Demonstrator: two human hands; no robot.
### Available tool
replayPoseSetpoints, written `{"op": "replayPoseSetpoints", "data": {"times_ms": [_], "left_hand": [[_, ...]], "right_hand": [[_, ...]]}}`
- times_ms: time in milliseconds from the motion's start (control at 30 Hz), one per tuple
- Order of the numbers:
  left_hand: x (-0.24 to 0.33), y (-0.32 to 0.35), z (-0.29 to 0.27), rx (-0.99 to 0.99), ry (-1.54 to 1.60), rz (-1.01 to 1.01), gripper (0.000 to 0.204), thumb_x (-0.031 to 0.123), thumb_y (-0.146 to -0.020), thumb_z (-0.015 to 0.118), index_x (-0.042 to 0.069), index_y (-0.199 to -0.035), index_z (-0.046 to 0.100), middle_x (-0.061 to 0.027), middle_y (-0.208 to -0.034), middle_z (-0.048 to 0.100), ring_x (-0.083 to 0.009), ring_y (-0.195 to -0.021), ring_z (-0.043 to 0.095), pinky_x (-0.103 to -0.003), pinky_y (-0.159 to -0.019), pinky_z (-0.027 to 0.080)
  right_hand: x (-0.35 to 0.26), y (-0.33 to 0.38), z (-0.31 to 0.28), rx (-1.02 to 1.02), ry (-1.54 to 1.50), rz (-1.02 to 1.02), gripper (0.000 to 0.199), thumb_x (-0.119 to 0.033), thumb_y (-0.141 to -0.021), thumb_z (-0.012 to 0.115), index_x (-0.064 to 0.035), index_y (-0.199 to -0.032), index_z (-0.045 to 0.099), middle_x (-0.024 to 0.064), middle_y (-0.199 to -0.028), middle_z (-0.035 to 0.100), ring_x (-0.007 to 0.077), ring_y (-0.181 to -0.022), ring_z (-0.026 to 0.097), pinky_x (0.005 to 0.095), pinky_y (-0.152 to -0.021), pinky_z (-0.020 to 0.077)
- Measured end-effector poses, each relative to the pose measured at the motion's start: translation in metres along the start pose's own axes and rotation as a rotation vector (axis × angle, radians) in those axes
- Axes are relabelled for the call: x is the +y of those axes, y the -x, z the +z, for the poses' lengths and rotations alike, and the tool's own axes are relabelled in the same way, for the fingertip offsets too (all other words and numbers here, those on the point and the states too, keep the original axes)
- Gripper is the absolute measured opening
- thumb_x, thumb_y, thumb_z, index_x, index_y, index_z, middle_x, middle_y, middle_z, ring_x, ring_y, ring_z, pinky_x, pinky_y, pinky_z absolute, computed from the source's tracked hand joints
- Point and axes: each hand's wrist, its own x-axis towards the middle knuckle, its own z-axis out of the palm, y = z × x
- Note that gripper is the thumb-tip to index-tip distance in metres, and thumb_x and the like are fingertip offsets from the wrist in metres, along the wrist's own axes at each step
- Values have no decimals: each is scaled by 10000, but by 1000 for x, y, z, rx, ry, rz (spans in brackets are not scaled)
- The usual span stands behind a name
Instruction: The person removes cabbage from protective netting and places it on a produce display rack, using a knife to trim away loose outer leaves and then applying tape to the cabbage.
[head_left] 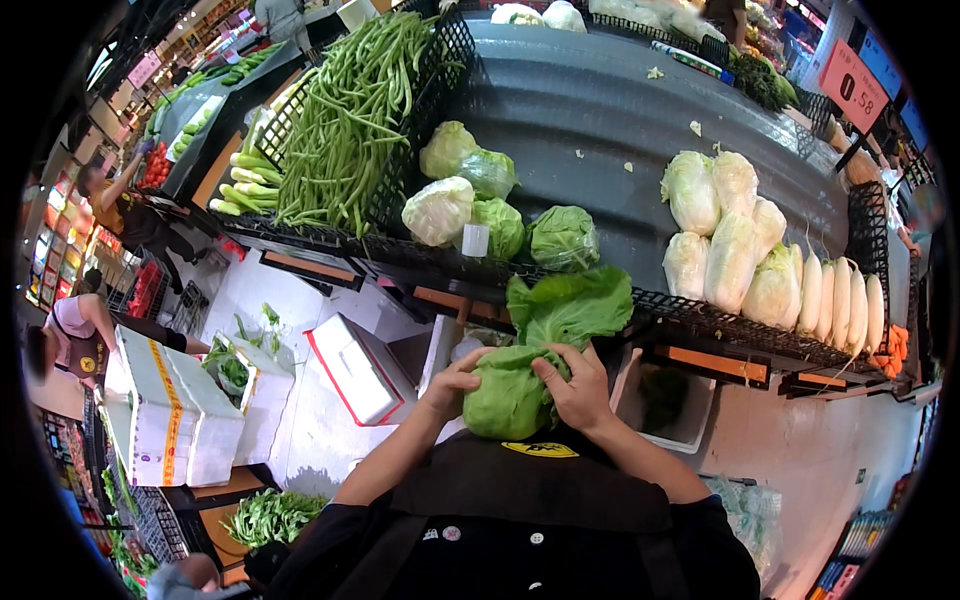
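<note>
A green cabbage (pixel 500 395) is held up in front of my chest, between both hands. My left hand (pixel 458 380) is wrapped round its left side. My right hand (pixel 572 385) grips its right upper side, thumb pressed at the base of a large outer leaf (pixel 575 305). That leaf stands away from the head, bent out toward the display. Whether it is still joined to the head is hidden by my fingers. Just beyond, at the display's front edge, another green cabbage (pixel 563 238) lies beside several wrapped or paler heads (pixel 440 212).
A dark sloping display (pixel 600 110) spans the front. Green beans (pixel 350 120) fill a black crate on its left; napa cabbages (pixel 735 235) and white radishes (pixel 840 300) line its right. White foam boxes (pixel 360 370) stand on the floor below. Two people (pixel 130 215) are at the left.
</note>
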Motion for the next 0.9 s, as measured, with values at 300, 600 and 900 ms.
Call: {"op": "replayPoseSetpoints", "data": {"times_ms": [300, 600, 900], "left_hand": [[6, -8, 11, -157, 47, -220, 929, 340, -721, 641, 76, -1498, 207, -112, -1462, 373, -239, -1326, 380, -354, -1097, 282], [7, -45, 55, -326, -514, -221, 947, 154, -595, 871, 22, -1397, 385, -90, -1329, 488, -213, -1236, 461, -345, -1050, 350], [-1, -58, 37, -236, -285, -201, 1055, 140, -470, 863, -14, -1393, 375, -145, -1288, 546, -268, -1176, 550, -371, -1024, 407]], "right_hand": [[-34, 2, -27, 205, 271, -249, 190, -189, -839, 699, -13, -888, 646, 172, -866, 613, 342, -674, 618, 387, -578, 496], [80, 50, -103, 667, 108, 401, 326, -238, -878, 661, 86, -911, 632, 236, -891, 647, 373, -815, 630, 418, -712, 477], [298, 150, -162, 1023, -213, 1496, 807, -510, -817, 669, 49, -1331, 394, 241, -1336, 466, 393, -1178, 500, 533, -942, 382]]}}
